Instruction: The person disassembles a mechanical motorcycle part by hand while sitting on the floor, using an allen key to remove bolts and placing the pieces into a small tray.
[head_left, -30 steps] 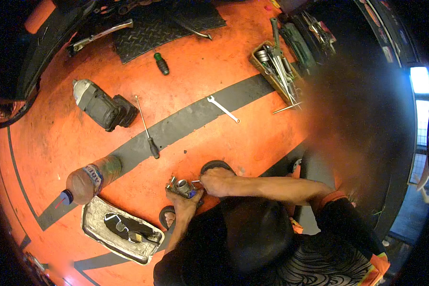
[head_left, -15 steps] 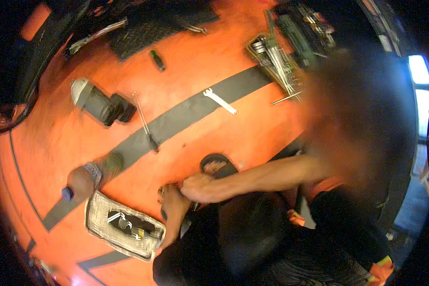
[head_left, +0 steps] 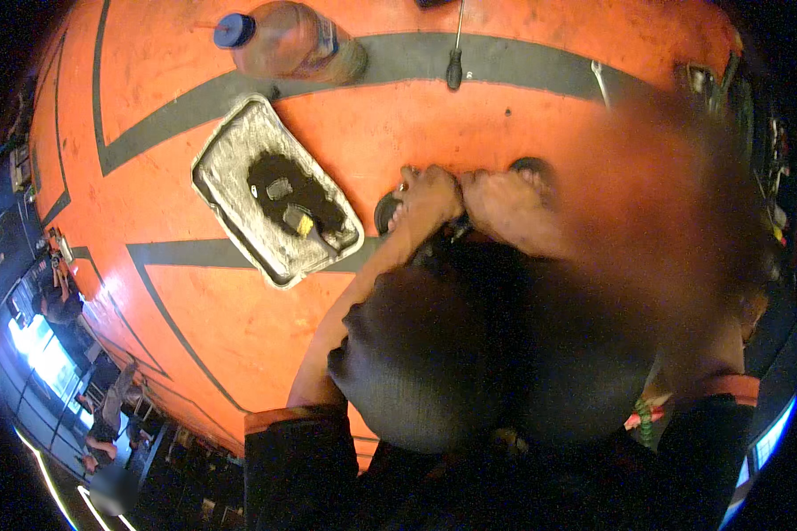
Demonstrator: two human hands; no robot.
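My left hand [head_left: 428, 196] and my right hand [head_left: 501, 205] meet low over the floor in front of my bent knees [head_left: 434, 345]. The left hand's fingers are curled. The right hand is closed against it, its fingers partly hidden. Something small and dark with a shiny spot shows just below them, too blurred to name. On either side are my feet in black sandals, one sandal [head_left: 385, 212] left of the hands and another [head_left: 531, 165] behind the right hand. Left of them lies a pale shallow tray [head_left: 230, 159] with black liquid, small metal pieces and a yellow-bristled brush [head_left: 303, 223].
A clear plastic bottle [head_left: 283, 40] with a blue cap lies beyond the tray. Farther off are a screwdriver [head_left: 454, 69] and a wrench [head_left: 600, 84] on the orange floor [head_left: 416, 124]. Other people [head_left: 106, 434] are at the lower left. A blurred patch hides much of the right side.
My view has swung left, so the tray, bottle and hands sit higher and farther right in the picture. The toolbox and most loose tools have left clear view. My hands remain together.
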